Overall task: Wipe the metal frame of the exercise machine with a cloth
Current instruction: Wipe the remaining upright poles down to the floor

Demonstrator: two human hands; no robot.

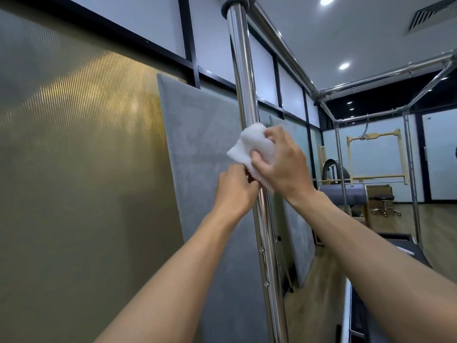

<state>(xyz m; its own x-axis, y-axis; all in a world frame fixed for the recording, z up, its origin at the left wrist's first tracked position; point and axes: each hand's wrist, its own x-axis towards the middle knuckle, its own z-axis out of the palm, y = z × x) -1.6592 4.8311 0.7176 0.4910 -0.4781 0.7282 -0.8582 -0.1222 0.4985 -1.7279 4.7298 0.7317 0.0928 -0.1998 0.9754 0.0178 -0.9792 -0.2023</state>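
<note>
Head-height view looking up along the metal frame of an exercise machine, built of shiny chrome tubing. The nearest upright pole rises through the middle of the view to a grey connector at its top corner, where a top rail runs away to the right. A small white cloth, bunched and soft, sits against this pole about midway up its visible length. The right hand holds it there, its fingers curled over the cloth and the thumb pressed into its lower fold. The left hand is just below, touching the pole where the cloth's bottom edge hangs; its fingers are tucked out of sight, so whether they clasp the pole or pinch the cloth cannot be told. Small bolts stud the pole lower down, and a grey padded panel leans behind it. The cloth looks light and limp and would likely slide easily on the smooth tube, so wrapping it round the pole and squeezing seems the surest hold; the pole itself appears rigid and fixed, though the bolts may snag the fabric.
</note>
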